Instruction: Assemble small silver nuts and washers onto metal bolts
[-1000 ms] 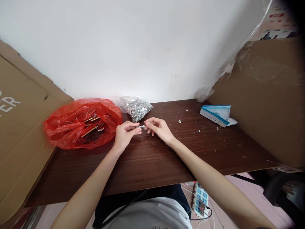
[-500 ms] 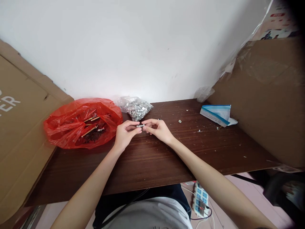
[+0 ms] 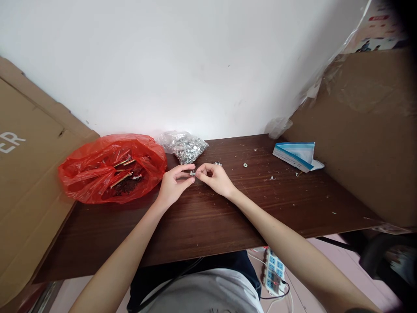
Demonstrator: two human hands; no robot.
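Note:
A small silvery metal piece (image 3: 192, 173) shows between my two hands over the table. My right hand (image 3: 215, 178) pinches its right end with thumb and forefinger. Around its left end, the thumb and fingers of my left hand (image 3: 174, 182) are spread, with a gap between their tips. Just behind my hands lies a clear bag of small metal parts (image 3: 192, 150). To the left is an open red plastic bag (image 3: 81, 174) holding gold-coloured rods and dark small pieces. Another small metal part (image 3: 217, 164) lies behind my right hand.
Cardboard stands at the left (image 3: 32, 174) and right (image 3: 365, 139) of the brown table (image 3: 195, 226). A blue and white packet (image 3: 295, 156) lies at right, a small ring (image 3: 245, 165) nearer the middle. A power strip (image 3: 273, 271) is below the front edge.
The fingers of my left hand have opened away from the metal piece. My right fingers have drawn together around its right end, and the metal part behind them shows more.

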